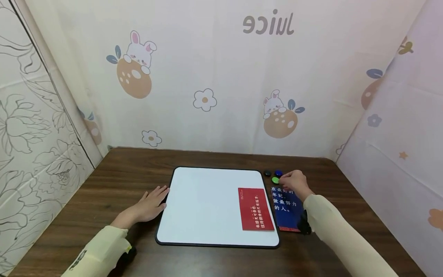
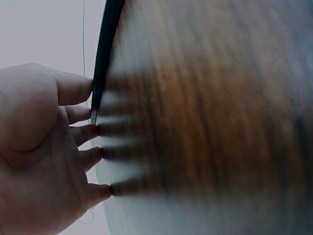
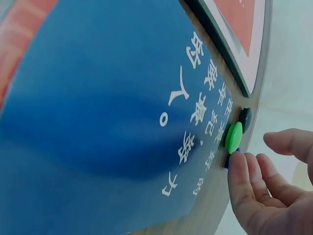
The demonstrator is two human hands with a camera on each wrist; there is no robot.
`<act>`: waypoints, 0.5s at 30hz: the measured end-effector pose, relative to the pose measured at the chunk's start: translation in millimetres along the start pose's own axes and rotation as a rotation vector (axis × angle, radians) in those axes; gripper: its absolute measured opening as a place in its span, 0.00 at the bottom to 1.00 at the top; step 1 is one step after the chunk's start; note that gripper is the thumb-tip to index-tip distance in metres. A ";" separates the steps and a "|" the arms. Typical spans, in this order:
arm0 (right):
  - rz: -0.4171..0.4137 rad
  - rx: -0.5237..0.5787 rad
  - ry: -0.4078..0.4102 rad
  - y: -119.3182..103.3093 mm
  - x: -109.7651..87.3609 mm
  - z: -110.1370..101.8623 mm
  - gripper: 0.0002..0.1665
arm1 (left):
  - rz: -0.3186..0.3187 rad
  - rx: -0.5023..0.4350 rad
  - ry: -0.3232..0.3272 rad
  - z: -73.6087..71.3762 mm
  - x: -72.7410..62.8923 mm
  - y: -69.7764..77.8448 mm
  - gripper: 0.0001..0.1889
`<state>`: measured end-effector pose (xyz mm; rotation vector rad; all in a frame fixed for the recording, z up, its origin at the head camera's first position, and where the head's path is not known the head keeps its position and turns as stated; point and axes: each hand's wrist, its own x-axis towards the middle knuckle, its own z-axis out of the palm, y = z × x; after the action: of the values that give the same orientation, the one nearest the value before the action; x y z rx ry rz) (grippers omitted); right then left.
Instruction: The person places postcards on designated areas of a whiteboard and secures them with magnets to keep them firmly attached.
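A white board (image 1: 204,207) with a black rim lies flat on the table. My left hand (image 1: 149,206) rests beside its left edge, fingers spread and fingertips on the tabletop and rim. On the board's right side lies a red card (image 1: 256,209) with white writing. My right hand (image 1: 294,182) is over the top of a blue card (image 1: 288,217), its fingers at a green round magnet (image 3: 235,137). In the right wrist view the thumb stands apart from the fingers, with nothing pinched between them. A black magnet (image 1: 267,173) and a blue magnet (image 1: 278,173) lie close by.
The brown wooden table (image 1: 138,165) ends at a printed curtain (image 1: 207,77) behind it. More patterned cloth hangs at the left and right sides. The blue card lies right alongside the board's right rim, with a red strip at its near edge.
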<state>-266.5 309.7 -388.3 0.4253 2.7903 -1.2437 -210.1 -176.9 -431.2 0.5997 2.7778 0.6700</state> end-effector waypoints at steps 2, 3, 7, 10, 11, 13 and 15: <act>0.016 0.009 -0.005 0.7 3.2 -1.2 0.18 | -0.001 0.000 -0.001 0.2 0.0 -0.1 0.29; 0.027 0.012 -0.008 1.2 4.7 -1.8 0.18 | -0.001 -0.001 -0.002 0.3 0.1 -0.1 0.29; 0.065 0.024 -0.024 1.6 8.8 -3.6 0.20 | 0.002 0.004 0.000 0.5 0.5 -0.4 0.29; 0.090 0.042 -0.034 0.8 11.1 -4.3 0.21 | 0.002 0.010 0.004 0.5 0.9 -0.7 0.29; 0.097 0.051 -0.035 0.6 12.1 -4.4 0.21 | 0.002 0.011 0.005 0.5 0.9 -0.7 0.29; 0.109 0.073 -0.034 -0.2 13.7 -3.9 0.21 | 0.000 0.008 0.006 0.4 0.4 -0.2 0.29; 0.122 0.088 -0.031 -0.5 15.6 -3.3 0.21 | -0.003 0.003 0.004 0.5 -0.4 0.6 0.29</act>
<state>-281.5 315.4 -388.3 0.5679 2.6471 -1.3366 -209.4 -176.4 -431.3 0.5955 2.7836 0.6667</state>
